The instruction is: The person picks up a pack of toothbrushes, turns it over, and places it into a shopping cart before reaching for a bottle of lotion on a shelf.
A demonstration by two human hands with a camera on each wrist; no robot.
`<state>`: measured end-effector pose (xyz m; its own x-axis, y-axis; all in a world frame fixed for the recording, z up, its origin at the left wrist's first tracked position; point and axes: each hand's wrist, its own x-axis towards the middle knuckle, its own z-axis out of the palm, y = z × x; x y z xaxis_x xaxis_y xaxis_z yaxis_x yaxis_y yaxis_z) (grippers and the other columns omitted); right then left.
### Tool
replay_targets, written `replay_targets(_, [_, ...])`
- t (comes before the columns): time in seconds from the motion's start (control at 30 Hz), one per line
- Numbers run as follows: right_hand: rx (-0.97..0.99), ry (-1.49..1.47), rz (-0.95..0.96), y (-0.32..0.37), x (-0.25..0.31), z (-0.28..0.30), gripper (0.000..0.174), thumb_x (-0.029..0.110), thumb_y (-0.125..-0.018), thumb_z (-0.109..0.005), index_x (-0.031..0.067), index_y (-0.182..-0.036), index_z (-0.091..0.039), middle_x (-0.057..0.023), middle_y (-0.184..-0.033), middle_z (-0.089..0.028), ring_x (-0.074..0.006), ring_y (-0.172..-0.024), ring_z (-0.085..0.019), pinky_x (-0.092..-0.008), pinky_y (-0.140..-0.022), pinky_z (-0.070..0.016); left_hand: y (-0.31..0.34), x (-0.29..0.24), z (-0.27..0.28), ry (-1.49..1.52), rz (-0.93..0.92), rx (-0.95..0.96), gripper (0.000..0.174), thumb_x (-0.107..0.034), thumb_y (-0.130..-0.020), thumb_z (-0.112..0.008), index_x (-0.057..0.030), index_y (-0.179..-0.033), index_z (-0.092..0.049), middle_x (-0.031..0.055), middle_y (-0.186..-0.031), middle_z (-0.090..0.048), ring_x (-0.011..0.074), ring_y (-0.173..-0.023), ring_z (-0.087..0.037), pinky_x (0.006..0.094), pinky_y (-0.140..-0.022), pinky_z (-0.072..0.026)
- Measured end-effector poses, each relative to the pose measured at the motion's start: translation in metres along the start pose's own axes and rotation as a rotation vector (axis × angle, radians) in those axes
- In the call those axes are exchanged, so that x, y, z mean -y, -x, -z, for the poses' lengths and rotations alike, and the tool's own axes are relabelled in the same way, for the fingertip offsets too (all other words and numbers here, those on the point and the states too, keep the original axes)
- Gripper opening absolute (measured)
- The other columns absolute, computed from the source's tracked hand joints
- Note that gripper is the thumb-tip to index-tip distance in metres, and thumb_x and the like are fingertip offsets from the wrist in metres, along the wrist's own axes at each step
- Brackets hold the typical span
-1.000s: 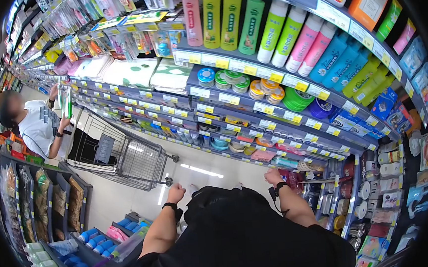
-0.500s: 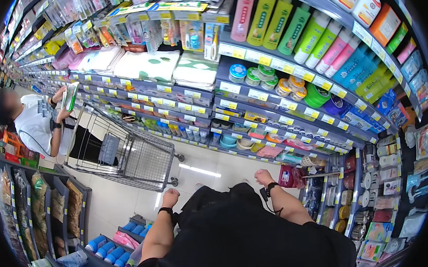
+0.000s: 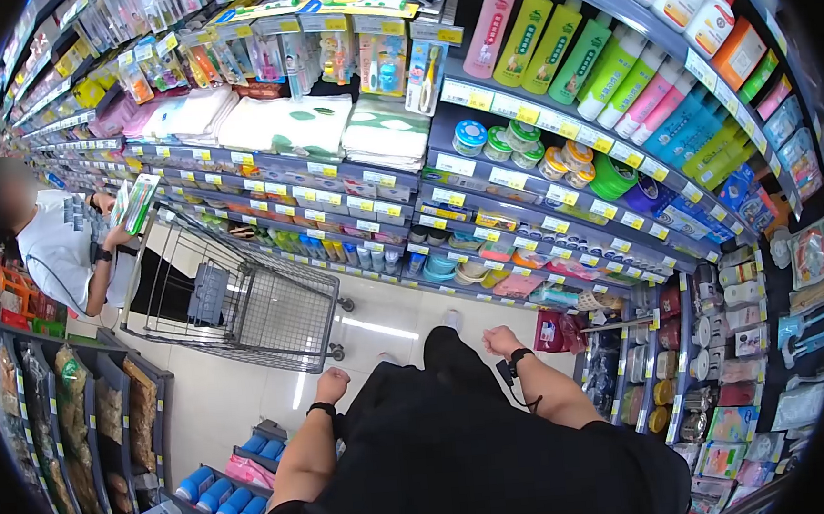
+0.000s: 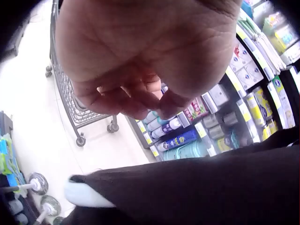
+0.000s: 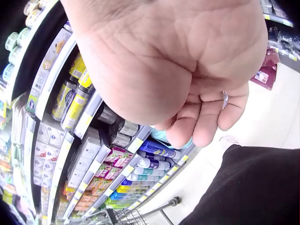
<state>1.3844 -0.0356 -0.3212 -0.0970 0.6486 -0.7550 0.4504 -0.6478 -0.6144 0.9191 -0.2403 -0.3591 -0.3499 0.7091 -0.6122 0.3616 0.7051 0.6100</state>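
Observation:
Both hands hang in front of the body in the head view, with nothing held. My left hand (image 3: 333, 385) has loosely curled fingers and is nearest to a grey wire shopping cart (image 3: 287, 318), which stands ahead to the left. In the left wrist view the palm is bare and the fingers (image 4: 126, 101) bend inward. My right hand (image 3: 501, 340) hangs near the low end of the shelves, where a dark red package (image 3: 559, 331) sits. The right wrist view shows its palm, also bare, with the fingers (image 5: 206, 124) relaxed and slightly bent.
A long shelf carries bottles (image 3: 559, 32), round tins (image 3: 523, 135) and folded towels (image 3: 288, 127). Behind the cart a person (image 3: 62, 238) in a white shirt holds a green and white package (image 3: 142, 201). A low rack with blue-capped items (image 3: 229, 504) stands at the lower left.
The shelves have shifted right in the head view and the bottles appear farther right. One foot now shows stepped forward. The right hand has swung slightly leftward; both hands remain without anything held.

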Motion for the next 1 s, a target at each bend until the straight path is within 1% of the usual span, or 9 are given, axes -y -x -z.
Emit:
replay_targets(0.17, [-0.038,0.128,-0.025,-0.008,0.015,-0.015,0.039,0.035,-0.097,-0.058,0.0026,-0.076,-0.059,-0.0026,-0.061,-0.052,-0.0129,-0.049,-0.051,-0.0266,-0.043,-0.0379,0.010,-0.008,0.009,0.020,-0.031,0.001,0.014,-0.017,-0.081,-0.062,-0.0050,-0.084,-0.068,0.0132,-0.083,-0.071,0.0271,-0.085,-0.068,0.0362,-0.079,-0.0524])
replay_targets(0.23, [0.015,0.131,0.040,-0.017,0.019,-0.022,0.045,0.039,-0.095,-0.058,-0.0008,-0.072,-0.062,-0.0078,-0.057,-0.056,-0.0169,-0.048,-0.054,-0.0327,-0.048,-0.0434,0.011,-0.013,0.015,-0.009,-0.035,0.014,0.014,-0.017,-0.080,-0.061,-0.0054,-0.084,-0.068,0.0132,-0.084,-0.071,0.0273,-0.086,-0.069,0.0365,-0.079,-0.0524])
replay_targets(0.33, [0.026,0.193,0.122,-0.024,0.026,-0.033,0.058,0.047,-0.095,-0.055,-0.0036,-0.067,-0.059,-0.0099,-0.054,-0.053,-0.0212,-0.047,-0.053,-0.0378,-0.050,-0.0445,0.008,-0.001,0.017,-0.070,-0.012,-0.019,0.013,-0.016,-0.081,-0.060,-0.0057,-0.084,-0.069,0.0130,-0.083,-0.071,0.0274,-0.085,-0.069,0.0365,-0.079,-0.0528])
replay_targets(0.43, [0.025,0.234,0.097,-0.019,0.039,-0.032,0.058,0.047,-0.096,-0.053,-0.0031,-0.068,-0.060,-0.0105,-0.054,-0.054,-0.0216,-0.049,-0.055,-0.0372,-0.052,-0.0455,-0.013,0.022,0.011,0.021,0.045,-0.004,0.013,-0.014,-0.082,-0.060,-0.0054,-0.085,-0.069,0.0127,-0.083,-0.071,0.0265,-0.085,-0.069,0.0358,-0.078,-0.0531])
replay_targets(0.73, [-0.044,0.218,0.012,-0.006,0.028,-0.009,0.051,0.042,-0.093,-0.056,-0.0031,-0.070,-0.060,-0.0120,-0.057,-0.056,-0.0250,-0.052,-0.060,-0.0369,-0.055,-0.0489,-0.019,-0.002,0.011,0.051,0.035,0.001,0.011,-0.013,-0.082,-0.062,-0.0047,-0.084,-0.069,0.0120,-0.079,-0.070,0.0233,-0.078,-0.068,0.0346,-0.073,-0.0526])
replay_targets(0.83, [-0.075,0.153,-0.028,-0.002,0.020,-0.008,0.045,0.039,-0.091,-0.060,-0.0029,-0.073,-0.061,-0.0124,-0.059,-0.056,-0.0241,-0.052,-0.060,-0.0364,-0.054,-0.0493,-0.023,-0.007,0.012,0.068,0.029,0.039,0.011,-0.013,-0.081,-0.062,-0.0047,-0.086,-0.069,0.0129,-0.079,-0.070,0.0236,-0.078,-0.068,0.0345,-0.073,-0.0525])
replay_targets(0.9, [-0.115,0.148,-0.027,0.000,0.017,-0.010,0.039,0.036,-0.085,-0.065,-0.0025,-0.077,-0.061,-0.0152,-0.067,-0.061,-0.0277,-0.061,-0.064,-0.0384,-0.060,-0.0507,-0.033,0.000,0.011,0.010,0.010,0.019,0.012,-0.013,-0.082,-0.063,-0.0042,-0.086,-0.068,0.0118,-0.078,-0.070,0.0222,-0.076,-0.067,0.0338,-0.072,-0.0520])
replay_targets(0.93, [-0.120,0.142,-0.031,-0.002,0.017,-0.012,0.039,0.036,-0.085,-0.065,-0.0025,-0.077,-0.061,-0.0152,-0.067,-0.061,-0.0277,-0.061,-0.064,-0.0384,-0.060,-0.0507,-0.037,0.004,0.012,0.005,0.006,0.026,0.012,-0.013,-0.082,-0.063,-0.0042,-0.086,-0.068,0.0118,-0.078,-0.070,0.0222,-0.076,-0.067,0.0338,-0.072,-0.0520])
replay_targets(1.0, [-0.281,0.279,0.142,-0.016,0.019,-0.013,0.027,0.026,-0.086,-0.066,0.0014,-0.079,-0.059,-0.0054,-0.061,-0.055,-0.0177,-0.053,-0.056,-0.0317,-0.051,-0.0461,-0.043,0.003,0.016,-0.039,-0.015,0.005,0.013,-0.015,-0.082,-0.063,-0.0033,-0.087,-0.067,0.0108,-0.078,-0.070,0.0218,-0.077,-0.067,0.0343,-0.072,-0.0521])
